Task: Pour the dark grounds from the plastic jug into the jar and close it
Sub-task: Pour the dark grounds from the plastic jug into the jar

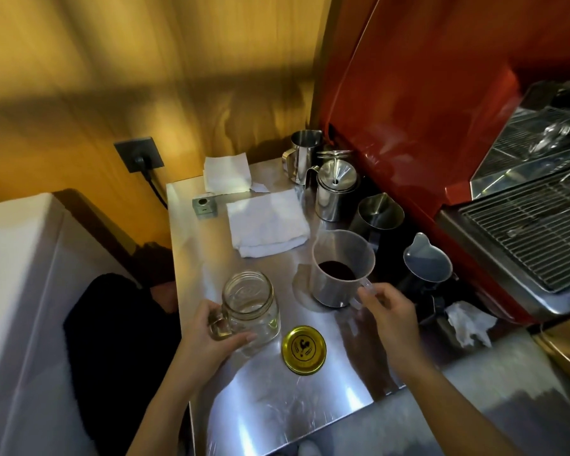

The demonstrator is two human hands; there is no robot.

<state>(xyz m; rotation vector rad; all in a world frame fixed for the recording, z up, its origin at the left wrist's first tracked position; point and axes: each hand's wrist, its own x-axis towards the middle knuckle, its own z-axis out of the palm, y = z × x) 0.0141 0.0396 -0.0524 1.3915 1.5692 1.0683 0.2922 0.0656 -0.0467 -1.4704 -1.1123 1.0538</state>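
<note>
An empty clear glass jar (254, 304) with a handle stands upright and lidless on the steel counter (277, 406). My left hand (211, 337) grips it by the handle and base. Its gold lid (304, 349) lies flat on the counter just right of the jar. The translucent plastic jug (339, 258) stands upright behind the lid, with dark grounds (337, 269) in its bottom. My right hand (389, 311) pinches the jug's handle at its near right side.
Folded white cloths (267, 222) lie behind the jar. Several steel pitchers (334, 189) stand along the red espresso machine (408, 110) on the right, with its drip grate (524, 232). A crumpled tissue (468, 322) lies at right. The counter's left edge drops off beside the jar.
</note>
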